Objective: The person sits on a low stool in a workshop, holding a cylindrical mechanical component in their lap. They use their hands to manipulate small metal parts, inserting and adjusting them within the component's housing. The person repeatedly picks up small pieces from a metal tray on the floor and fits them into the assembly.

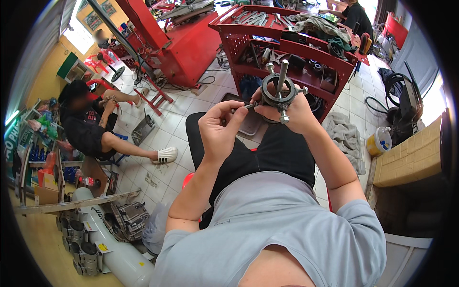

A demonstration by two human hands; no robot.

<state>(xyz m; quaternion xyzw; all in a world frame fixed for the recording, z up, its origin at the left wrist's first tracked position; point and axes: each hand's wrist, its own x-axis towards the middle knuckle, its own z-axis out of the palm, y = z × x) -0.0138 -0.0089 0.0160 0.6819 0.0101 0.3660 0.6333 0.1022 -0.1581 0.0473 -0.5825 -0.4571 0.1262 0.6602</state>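
Observation:
Over my lap, my right hand (291,115) grips a dark, ring-shaped metal tool (269,98) from beneath. Silver bolts stick out around its rim, and a shiny rod (282,74) rises through or beside the ring's opening. My left hand (221,128) is closed in a pinch just left of the ring. Between its thumb and fingers is a small metal rod (248,106), whose far end meets the right hand's fingertips. I cannot tell whether that small piece is joined to the ring. A shallow grey tray (250,125) lies on the floor below, partly hidden by my hands.
Ahead stands a red tool cart (287,42) with wrenches and rags. A person (91,119) sits at the left, near a small open case (143,130). A grey cloth (343,138) and a clear bucket (379,141) are at the right; a white cylinder (114,248) lies lower left.

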